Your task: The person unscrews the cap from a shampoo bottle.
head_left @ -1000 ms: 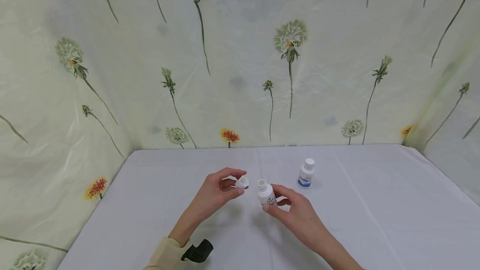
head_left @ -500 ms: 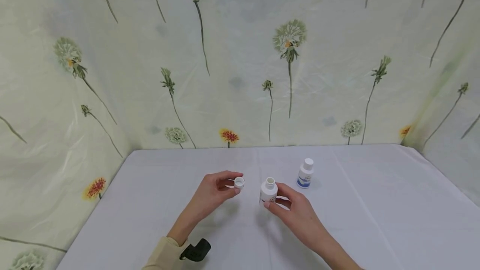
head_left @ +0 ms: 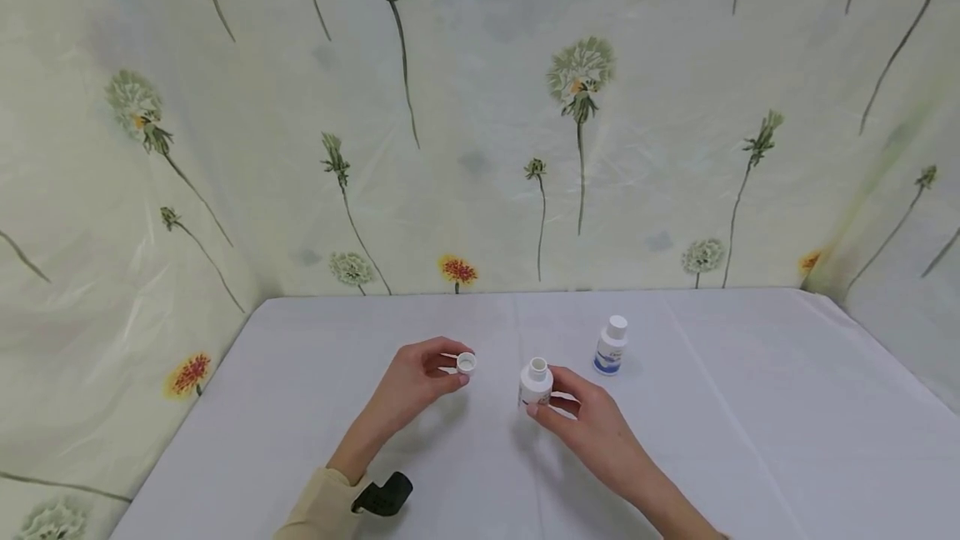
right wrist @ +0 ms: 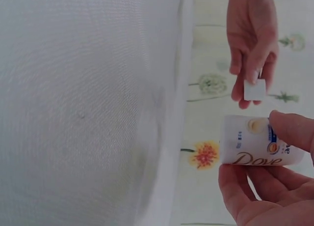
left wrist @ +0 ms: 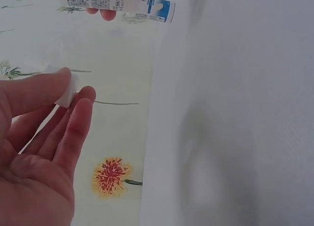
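Between thumb and fingers my left hand (head_left: 416, 380) pinches a small white screw cap (head_left: 467, 363), its hollow underside facing the head camera. My right hand (head_left: 592, 419) grips a small white bottle (head_left: 535, 386) by its body, with thumb on one side and fingers on the other. The bottle's neck is uncapped and tipped a little toward the head camera. "Dove" lettering shows on its label in the right wrist view. Cap and bottle are apart, both held above the table. What is inside the bottle cannot be made out.
A second white bottle (head_left: 611, 346), capped and with a blue band on its label, stands upright behind the right hand. A white cloth covers the table (head_left: 750, 390). Flower-printed curtains (head_left: 480, 107) hang at the back and both sides. A black strap device (head_left: 384, 494) sits at the left wrist.
My left hand has drawn left with the cap, away from the bottle, and the cap has turned. The bottle, first leaning left, now stands more upright in my right hand.
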The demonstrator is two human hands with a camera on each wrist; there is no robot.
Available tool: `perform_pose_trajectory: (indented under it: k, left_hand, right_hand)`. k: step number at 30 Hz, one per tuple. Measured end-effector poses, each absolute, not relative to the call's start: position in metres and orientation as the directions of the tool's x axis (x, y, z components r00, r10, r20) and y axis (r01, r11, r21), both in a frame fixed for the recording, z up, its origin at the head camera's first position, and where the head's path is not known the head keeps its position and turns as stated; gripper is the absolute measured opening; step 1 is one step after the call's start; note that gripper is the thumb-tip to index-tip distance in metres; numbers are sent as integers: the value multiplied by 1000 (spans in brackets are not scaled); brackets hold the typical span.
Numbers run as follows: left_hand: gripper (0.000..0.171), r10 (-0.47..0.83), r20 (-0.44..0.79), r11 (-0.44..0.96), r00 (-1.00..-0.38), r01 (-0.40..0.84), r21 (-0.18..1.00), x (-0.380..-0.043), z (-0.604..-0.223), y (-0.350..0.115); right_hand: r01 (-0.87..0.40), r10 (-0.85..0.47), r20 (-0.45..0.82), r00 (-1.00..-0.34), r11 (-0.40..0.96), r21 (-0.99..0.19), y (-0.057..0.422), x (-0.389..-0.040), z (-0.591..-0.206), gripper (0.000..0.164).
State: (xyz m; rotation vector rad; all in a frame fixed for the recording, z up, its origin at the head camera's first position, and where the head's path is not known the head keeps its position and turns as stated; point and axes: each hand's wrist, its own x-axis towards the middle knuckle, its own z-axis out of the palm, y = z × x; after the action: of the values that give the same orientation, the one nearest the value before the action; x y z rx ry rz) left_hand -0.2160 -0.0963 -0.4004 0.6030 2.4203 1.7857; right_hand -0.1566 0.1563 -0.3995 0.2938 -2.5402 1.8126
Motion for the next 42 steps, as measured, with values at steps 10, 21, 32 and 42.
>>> perform_pose_trajectory:
  k: [10, 21, 32, 42]
  left_hand:
    - [28, 294, 175, 338, -940, 274, 901, -219, -408, -114]
    - [25, 201, 167, 440, -965, 242, 865, -224, -415, -129]
    - [23, 101, 138, 488, -985, 170, 856, -226, -419, -134]
    - [25, 81, 168, 505, -982, 186, 843, -232, -423, -136]
  right_hand:
    - [-142, -146, 100, -984, 306, -941, 151, -164, -400, 42]
    - [-173, -206, 114, -972, 294, -940, 140, -182, -408, 41]
    - [-152, -244, 80, -967, 291, -944, 132, -200, -413, 44]
    - [-149, -253, 66, -965, 328, -933, 120, -222, -417, 44]
